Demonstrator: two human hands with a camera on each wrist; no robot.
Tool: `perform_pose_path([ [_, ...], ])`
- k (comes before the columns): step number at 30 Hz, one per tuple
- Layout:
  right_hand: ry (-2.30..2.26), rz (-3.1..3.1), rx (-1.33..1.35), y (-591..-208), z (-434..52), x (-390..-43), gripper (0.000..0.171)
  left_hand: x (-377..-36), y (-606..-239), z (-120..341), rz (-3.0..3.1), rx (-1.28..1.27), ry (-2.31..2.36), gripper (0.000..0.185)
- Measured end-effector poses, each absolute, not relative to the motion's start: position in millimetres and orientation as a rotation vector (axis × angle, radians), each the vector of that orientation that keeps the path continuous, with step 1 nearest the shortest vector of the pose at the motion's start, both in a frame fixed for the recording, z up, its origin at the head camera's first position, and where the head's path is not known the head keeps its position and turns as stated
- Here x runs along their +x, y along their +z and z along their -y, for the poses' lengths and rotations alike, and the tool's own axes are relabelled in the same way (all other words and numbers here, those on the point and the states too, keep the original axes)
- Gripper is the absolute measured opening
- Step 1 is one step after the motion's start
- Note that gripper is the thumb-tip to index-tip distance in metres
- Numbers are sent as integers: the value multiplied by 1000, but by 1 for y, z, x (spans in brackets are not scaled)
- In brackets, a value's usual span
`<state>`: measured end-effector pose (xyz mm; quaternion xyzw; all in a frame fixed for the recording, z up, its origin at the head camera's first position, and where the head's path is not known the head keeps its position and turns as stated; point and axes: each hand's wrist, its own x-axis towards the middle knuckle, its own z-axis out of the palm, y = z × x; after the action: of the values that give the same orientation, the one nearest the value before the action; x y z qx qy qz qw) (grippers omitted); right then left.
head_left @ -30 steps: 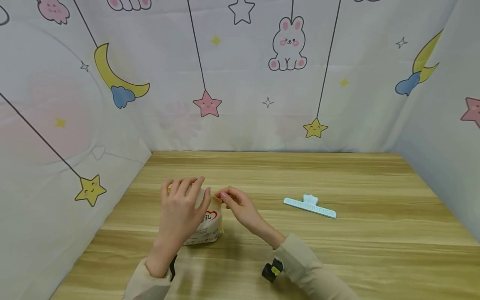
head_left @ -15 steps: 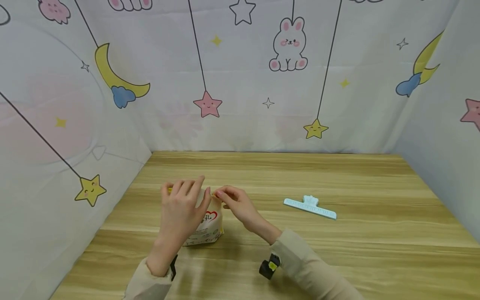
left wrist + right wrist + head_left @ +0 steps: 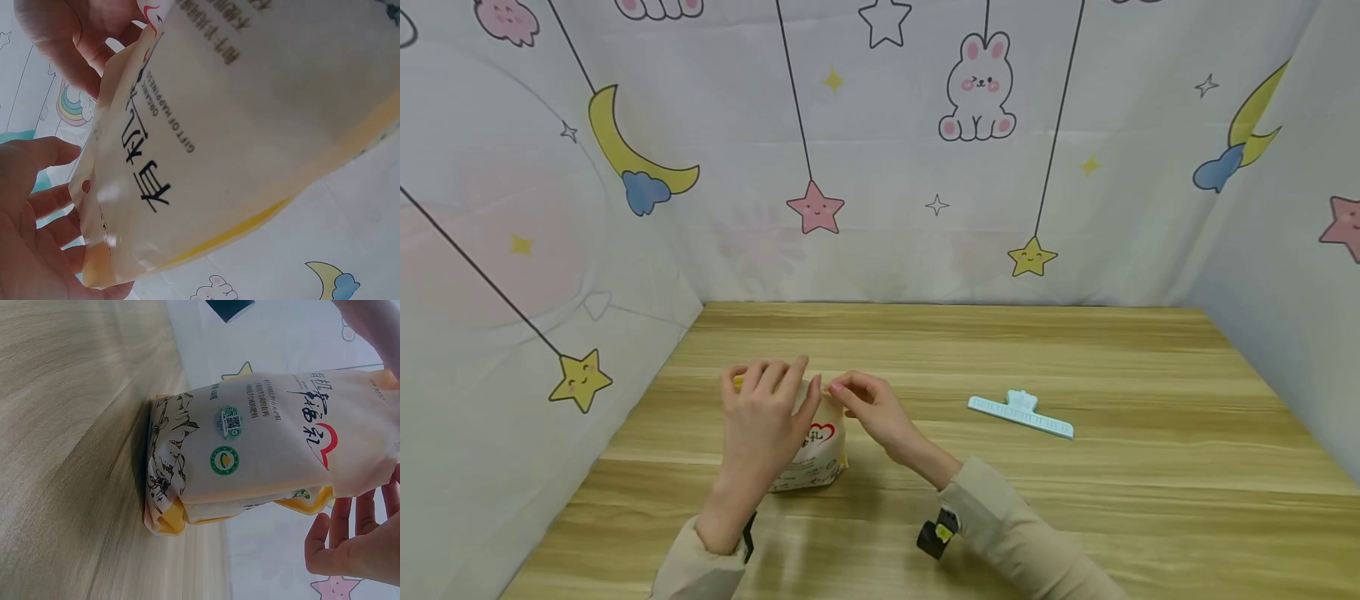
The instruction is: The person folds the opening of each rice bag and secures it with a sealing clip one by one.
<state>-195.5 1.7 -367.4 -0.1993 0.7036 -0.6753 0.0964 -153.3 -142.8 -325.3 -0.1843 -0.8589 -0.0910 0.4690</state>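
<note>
Right hand: fingertips pinching the top right corner of the bag. Left hand: fingers curled over the bag's top left edge and side, thumb toward the front. Bag: standing upright on the table, near its left front, between both hands; cream matte pouch with yellow gussets, black lettering, a red heart, a flat sealed top strip with a small hole. It looks soft-walled, filled and moderately heavy at the base, likely smooth and a little slippery; best held by the stiff top seam or around the sides. Clip: pale blue, long, rigid plastic, lying well apart to the right. Table: wood-grain laminate. Backdrop: printed cloth.
</note>
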Motion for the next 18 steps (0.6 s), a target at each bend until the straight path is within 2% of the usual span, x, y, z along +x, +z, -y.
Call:
perform_pose_path([
  [18, -2008, -2108, -707, -372, -2, -194, 26, -155, -328, 140, 2110, -416, -225, 22],
])
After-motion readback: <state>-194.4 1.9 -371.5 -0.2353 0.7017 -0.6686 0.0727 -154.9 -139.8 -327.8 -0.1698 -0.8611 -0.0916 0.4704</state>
